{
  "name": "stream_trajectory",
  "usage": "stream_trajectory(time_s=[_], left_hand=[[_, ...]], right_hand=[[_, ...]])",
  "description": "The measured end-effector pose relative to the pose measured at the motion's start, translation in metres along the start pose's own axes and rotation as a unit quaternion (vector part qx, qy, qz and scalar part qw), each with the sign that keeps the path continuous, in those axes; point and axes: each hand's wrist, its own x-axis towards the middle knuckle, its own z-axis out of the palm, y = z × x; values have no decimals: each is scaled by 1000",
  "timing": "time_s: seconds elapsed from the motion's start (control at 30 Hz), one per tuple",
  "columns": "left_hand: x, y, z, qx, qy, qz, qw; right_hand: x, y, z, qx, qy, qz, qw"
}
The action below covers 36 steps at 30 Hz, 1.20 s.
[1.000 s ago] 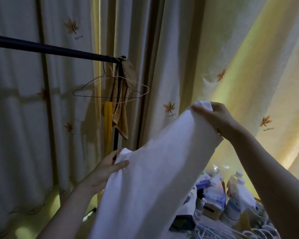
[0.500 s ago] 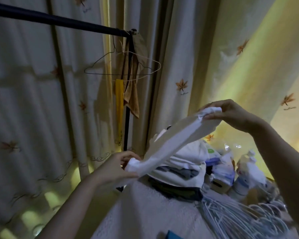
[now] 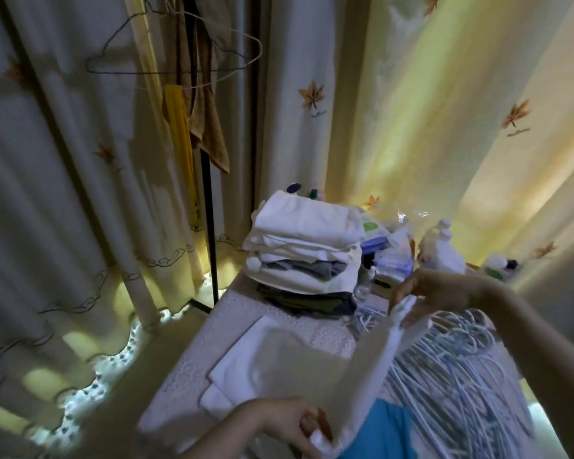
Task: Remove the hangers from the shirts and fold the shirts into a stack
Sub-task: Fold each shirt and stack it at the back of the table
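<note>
I hold a white shirt point(image 3: 295, 366) by one long edge above the textured tabletop point(image 3: 279, 309). Its far half already lies flat there, and the near half is raised like a flap, which I judge is ready to be folded over. My left hand point(image 3: 289, 422) is low and close to me, knuckles up, with the fingers curled and clamped on the shirt's near corner. My right hand point(image 3: 444, 293) reaches further out and higher, wrist bent downward, thumb and fingertips pinched together on the far corner, so the edge runs taut between the two grips. Holding both corners keeps the fold line straight. Just beyond the shirt stands the stack of folded shirts point(image 3: 305, 246), placed near enough to take this one next. To the right, beneath my right forearm, lies a tangled pile of white hangers point(image 3: 461, 376), kept apart from the folding space. A bare wire hanger point(image 3: 173, 58) hangs at the upper left before pale curtains point(image 3: 411, 111).
</note>
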Motion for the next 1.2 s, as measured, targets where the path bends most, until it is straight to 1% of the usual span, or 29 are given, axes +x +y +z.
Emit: stream_trajectory(time_s=[0.07, 0.13, 0.17, 0.2, 0.23, 0.27, 0.3, 0.33, 0.37, 0.4, 0.43, 0.47, 0.5, 0.53, 0.57, 0.6, 0.63, 0.67, 0.73, 0.77, 0.83, 0.9, 0.93, 1.0, 1.07, 1.13, 1.2], left_hand=[[2, -10, -5, -2, -25, -18, 1000], [1, -25, -19, -9, -28, -59, 998], [0, -34, -28, -29, -4, -80, 996], [-3, -43, -38, -72, 43, -98, 992], [-6, -52, -50, -132, 110, -112, 979], [-8, -59, -61, -212, 188, -122, 951], [-12, -68, -71, -283, 267, -131, 912], [-15, -79, -81, -335, 334, -147, 869], [-17, -91, -87, -344, 380, -170, 841], [-19, -103, -90, -334, 399, -190, 833], [-19, -112, -90, -316, 410, -205, 831], [-18, -119, -87, -312, 418, -215, 826], [-16, -123, -83, -289, 434, -222, 824], [-13, -124, -79, -235, 466, -213, 826], [-10, -120, -75, -169, 492, -190, 833], [-5, -114, -70, -127, 497, -151, 845], [0, -103, -66, -98, 481, -106, 865], [9, -93, -62, -78, 445, -63, 890], [30, -78, -52, -73, 339, -14, 938], [40, -72, -46, -82, 277, -8, 957], [55, -64, -36, -72, 178, -44, 980], [63, -60, -34, -54, 134, -83, 986], [62, -58, -35, -69, 128, -91, 985], [56, -54, -41, -164, 111, -116, 973], [43, -49, -52, -284, 89, -129, 946], [29, -51, -64, -340, 88, -112, 930], [19, -58, -80, -310, 128, -123, 934]], right_hand=[[15, 0, 8, -12, -4, 21, 1000], [43, -8, 19, -52, -8, 43, 998], [62, -14, 28, -70, -6, 47, 996], [83, -21, 38, -80, -1, 44, 996], [104, -26, 50, -91, 11, 37, 995], [124, -30, 62, -117, 32, 28, 992], [140, -33, 74, -144, 65, 20, 987], [152, -30, 85, -148, 106, 15, 983], [157, -23, 96, -118, 153, 13, 981], [158, -11, 107, -62, 202, 25, 977], [155, 4, 120, -2, 251, 58, 966], [147, 20, 133, 45, 295, 115, 947], [138, 36, 148, 78, 330, 193, 921], [127, 52, 163, 106, 354, 278, 887], [116, 66, 178, 136, 362, 356, 851], [106, 78, 192, 181, 351, 419, 818], [99, 83, 206, 243, 324, 459, 791], [94, 83, 218, 312, 291, 477, 769], [90, 78, 237, 423, 236, 460, 744], [90, 75, 244, 466, 228, 438, 734], [93, 66, 250, 531, 234, 391, 715], [98, 60, 256, 559, 237, 372, 702], [101, 58, 259, 561, 244, 367, 701], [110, 53, 262, 570, 274, 355, 689], [125, 38, 257, 581, 297, 320, 687], [146, 20, 247, 594, 297, 262, 701], [169, 2, 233, 639, 266, 188, 697]])
